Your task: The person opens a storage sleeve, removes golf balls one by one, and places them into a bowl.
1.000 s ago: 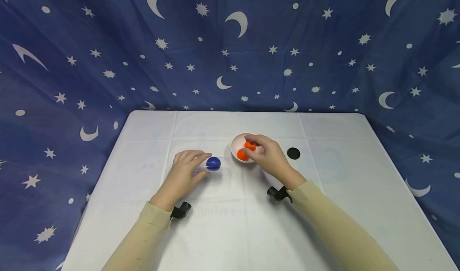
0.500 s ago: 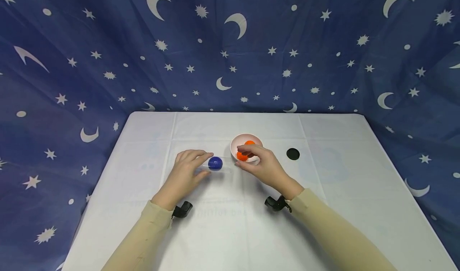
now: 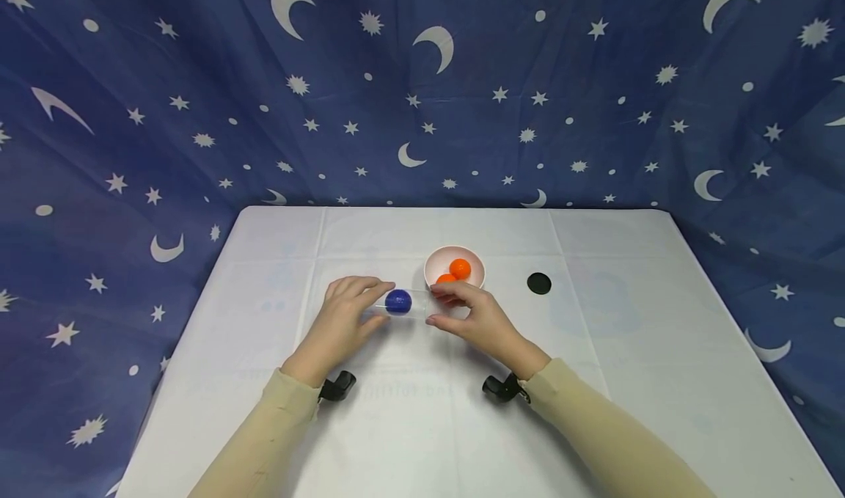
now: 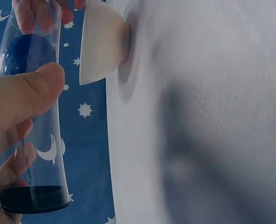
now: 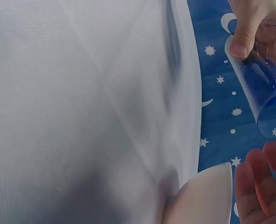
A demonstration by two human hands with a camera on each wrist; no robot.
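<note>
My left hand [image 3: 343,322] grips a clear tube [image 4: 51,140] lying sideways above the table, thumb on one side and fingers round the other. A black base [image 4: 34,199] closes its near end. Inside, toward the open right end, sits a blue ball [image 3: 398,302]. At that open mouth is my right hand [image 3: 480,323], its fingers and thumb spread apart and loosely bent. In the right wrist view its fingertips [image 5: 254,156] stand just off the tube's rim, with no object between them.
A pale pink bowl [image 3: 433,260] stands just behind my right hand, holding an orange ball [image 3: 460,268] and a second orange ball [image 3: 446,279], partly hidden by the fingers. To the right lies a black disc [image 3: 538,283] on the white tablecloth [image 3: 409,439]. A starry blue curtain [image 3: 475,102] hangs behind.
My right hand has moved from over the bowl left and nearer to me, to the tube's mouth. The tube with the blue ball has shifted slightly right in my left hand. Both orange balls stay in the bowl.
</note>
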